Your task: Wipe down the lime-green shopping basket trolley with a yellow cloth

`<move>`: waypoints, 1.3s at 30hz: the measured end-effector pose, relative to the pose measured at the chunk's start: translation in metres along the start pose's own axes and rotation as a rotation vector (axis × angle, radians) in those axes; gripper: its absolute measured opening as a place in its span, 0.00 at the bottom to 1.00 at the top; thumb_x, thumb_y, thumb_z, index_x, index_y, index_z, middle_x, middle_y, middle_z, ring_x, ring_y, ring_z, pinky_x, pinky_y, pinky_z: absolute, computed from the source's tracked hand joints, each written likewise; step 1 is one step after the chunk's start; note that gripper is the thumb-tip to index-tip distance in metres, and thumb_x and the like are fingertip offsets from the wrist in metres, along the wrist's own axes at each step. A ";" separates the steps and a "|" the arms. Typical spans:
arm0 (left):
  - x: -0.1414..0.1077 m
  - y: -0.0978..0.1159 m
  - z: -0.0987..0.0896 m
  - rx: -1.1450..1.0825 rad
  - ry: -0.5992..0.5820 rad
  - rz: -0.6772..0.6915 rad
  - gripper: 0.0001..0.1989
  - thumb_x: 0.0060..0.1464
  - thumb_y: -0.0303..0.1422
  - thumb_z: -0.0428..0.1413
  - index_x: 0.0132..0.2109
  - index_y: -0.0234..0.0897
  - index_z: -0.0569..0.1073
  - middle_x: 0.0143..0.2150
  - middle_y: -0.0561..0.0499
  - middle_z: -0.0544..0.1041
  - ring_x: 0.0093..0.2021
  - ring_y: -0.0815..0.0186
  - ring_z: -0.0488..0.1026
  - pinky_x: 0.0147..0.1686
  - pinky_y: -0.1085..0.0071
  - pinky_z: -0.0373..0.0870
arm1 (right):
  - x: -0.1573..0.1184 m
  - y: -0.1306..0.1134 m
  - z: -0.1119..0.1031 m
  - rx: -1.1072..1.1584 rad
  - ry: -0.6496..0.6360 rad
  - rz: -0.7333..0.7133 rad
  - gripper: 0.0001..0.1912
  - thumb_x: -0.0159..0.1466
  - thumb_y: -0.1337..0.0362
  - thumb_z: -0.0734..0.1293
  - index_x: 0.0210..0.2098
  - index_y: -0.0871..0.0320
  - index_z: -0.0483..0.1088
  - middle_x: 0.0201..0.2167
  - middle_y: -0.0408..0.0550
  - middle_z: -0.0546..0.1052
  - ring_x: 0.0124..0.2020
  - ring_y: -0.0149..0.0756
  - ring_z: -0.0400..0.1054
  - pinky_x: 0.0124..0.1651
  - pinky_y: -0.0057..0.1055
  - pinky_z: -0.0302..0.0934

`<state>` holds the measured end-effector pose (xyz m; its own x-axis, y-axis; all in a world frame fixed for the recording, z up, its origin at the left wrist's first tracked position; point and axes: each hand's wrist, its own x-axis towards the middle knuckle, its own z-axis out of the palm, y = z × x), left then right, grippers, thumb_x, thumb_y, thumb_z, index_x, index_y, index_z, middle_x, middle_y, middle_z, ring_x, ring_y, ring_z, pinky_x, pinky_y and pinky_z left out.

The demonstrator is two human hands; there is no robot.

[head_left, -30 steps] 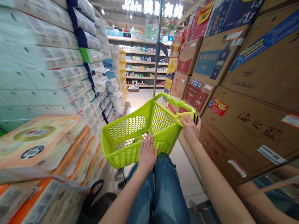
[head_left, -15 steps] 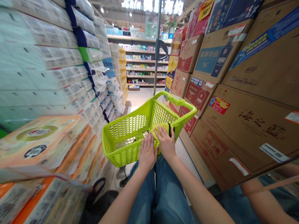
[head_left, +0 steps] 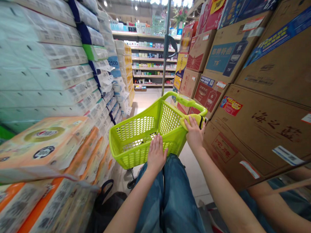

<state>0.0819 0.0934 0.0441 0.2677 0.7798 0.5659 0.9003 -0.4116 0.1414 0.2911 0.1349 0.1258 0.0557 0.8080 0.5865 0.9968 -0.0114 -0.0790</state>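
Lime-green plastic shopping basket (head_left: 136, 158) stands on the aisle floor (head_left: 196, 169) just ahead of the person's denim-clad legs (head_left: 169, 195). Left hand (head_left: 156, 154) lies open, palm down, on its near rim. Right hand (head_left: 194, 133) curls closed over yellow-green cloth (head_left: 190, 121) with a black band, at the basket's right corner. Packaged toilet rolls (head_left: 52, 55) tower left, cardboard cartons (head_left: 269, 132) right

Supermarket aisle: stacked tissue packs (head_left: 52, 55), cardboard cartons (head_left: 262, 136), stocked shelves (head_left: 153, 61), lime shopping cart (head_left: 144, 160).
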 end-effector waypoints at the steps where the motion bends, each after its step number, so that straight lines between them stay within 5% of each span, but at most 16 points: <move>1: 0.000 0.000 0.000 0.002 -0.003 0.000 0.35 0.67 0.39 0.41 0.73 0.30 0.36 0.74 0.39 0.47 0.73 0.56 0.45 0.70 0.54 0.49 | -0.008 -0.013 0.003 0.009 -0.010 -0.017 0.31 0.61 0.77 0.56 0.61 0.51 0.65 0.70 0.47 0.59 0.70 0.39 0.51 0.70 0.56 0.28; 5: 0.000 0.000 -0.001 0.013 -0.016 0.006 0.35 0.67 0.38 0.42 0.73 0.28 0.38 0.74 0.40 0.48 0.74 0.56 0.44 0.70 0.54 0.49 | -0.041 -0.069 0.014 0.097 -0.083 -0.151 0.30 0.64 0.76 0.55 0.62 0.50 0.64 0.70 0.46 0.58 0.69 0.39 0.52 0.70 0.55 0.32; 8: -0.001 -0.001 -0.002 0.023 -0.020 0.010 0.35 0.66 0.38 0.42 0.73 0.28 0.39 0.74 0.39 0.49 0.74 0.55 0.44 0.70 0.54 0.49 | -0.054 -0.089 0.014 0.149 -0.122 -0.218 0.28 0.66 0.73 0.57 0.64 0.51 0.62 0.70 0.47 0.57 0.69 0.40 0.52 0.70 0.54 0.33; 13: -0.001 -0.001 -0.003 0.019 -0.005 0.013 0.35 0.67 0.39 0.41 0.73 0.30 0.37 0.74 0.39 0.49 0.74 0.56 0.45 0.69 0.54 0.50 | -0.037 -0.051 0.003 0.120 -0.125 -0.301 0.31 0.63 0.77 0.57 0.63 0.48 0.63 0.69 0.44 0.60 0.69 0.38 0.54 0.71 0.56 0.26; 17: 0.000 0.000 -0.003 0.019 -0.004 0.006 0.34 0.67 0.39 0.41 0.73 0.30 0.38 0.74 0.40 0.49 0.73 0.56 0.47 0.69 0.54 0.50 | -0.004 0.010 -0.004 0.038 -0.025 -0.140 0.32 0.61 0.78 0.58 0.60 0.47 0.66 0.68 0.45 0.62 0.69 0.38 0.54 0.70 0.57 0.24; 20: 0.000 0.001 -0.002 0.030 -0.015 0.000 0.34 0.67 0.39 0.41 0.73 0.28 0.40 0.74 0.39 0.49 0.73 0.56 0.46 0.70 0.55 0.50 | 0.012 0.032 -0.005 0.007 0.016 -0.018 0.30 0.61 0.77 0.59 0.59 0.48 0.68 0.68 0.46 0.62 0.69 0.38 0.54 0.70 0.58 0.24; 24: 0.000 0.001 -0.001 0.044 -0.031 -0.008 0.34 0.67 0.39 0.43 0.72 0.27 0.42 0.74 0.39 0.48 0.74 0.57 0.44 0.70 0.56 0.48 | 0.001 0.005 -0.001 0.011 0.000 0.025 0.31 0.61 0.78 0.58 0.61 0.52 0.66 0.70 0.48 0.58 0.70 0.41 0.51 0.70 0.56 0.30; 29: -0.001 0.000 -0.002 0.047 -0.026 0.004 0.35 0.67 0.39 0.43 0.72 0.27 0.41 0.74 0.39 0.48 0.74 0.56 0.43 0.70 0.55 0.49 | -0.038 -0.064 0.011 0.098 -0.083 -0.137 0.30 0.63 0.77 0.57 0.62 0.50 0.65 0.70 0.46 0.58 0.70 0.41 0.52 0.70 0.56 0.32; 32: -0.001 -0.001 -0.003 0.047 -0.020 0.010 0.35 0.67 0.39 0.42 0.73 0.28 0.40 0.74 0.40 0.49 0.74 0.56 0.44 0.70 0.55 0.49 | -0.050 -0.084 0.013 0.143 -0.128 -0.220 0.28 0.65 0.74 0.58 0.63 0.50 0.64 0.70 0.47 0.57 0.69 0.41 0.52 0.70 0.54 0.34; 35: -0.002 -0.001 -0.002 0.047 -0.013 0.007 0.35 0.67 0.39 0.42 0.73 0.29 0.39 0.74 0.41 0.49 0.74 0.56 0.44 0.70 0.55 0.50 | -0.046 -0.076 0.008 0.142 -0.138 -0.297 0.29 0.64 0.75 0.58 0.62 0.49 0.64 0.69 0.46 0.59 0.69 0.41 0.54 0.71 0.55 0.31; 39: -0.001 -0.001 -0.001 0.053 -0.013 0.013 0.35 0.67 0.40 0.42 0.73 0.28 0.39 0.74 0.40 0.48 0.74 0.56 0.44 0.70 0.55 0.49 | -0.021 -0.030 -0.004 0.077 -0.112 -0.297 0.32 0.61 0.79 0.57 0.60 0.47 0.67 0.68 0.45 0.63 0.68 0.40 0.56 0.70 0.58 0.27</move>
<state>0.0804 0.0924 0.0446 0.2834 0.7807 0.5569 0.9136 -0.3964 0.0908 0.2602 0.1159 0.1193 -0.2479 0.8291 0.5011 0.9610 0.2757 0.0192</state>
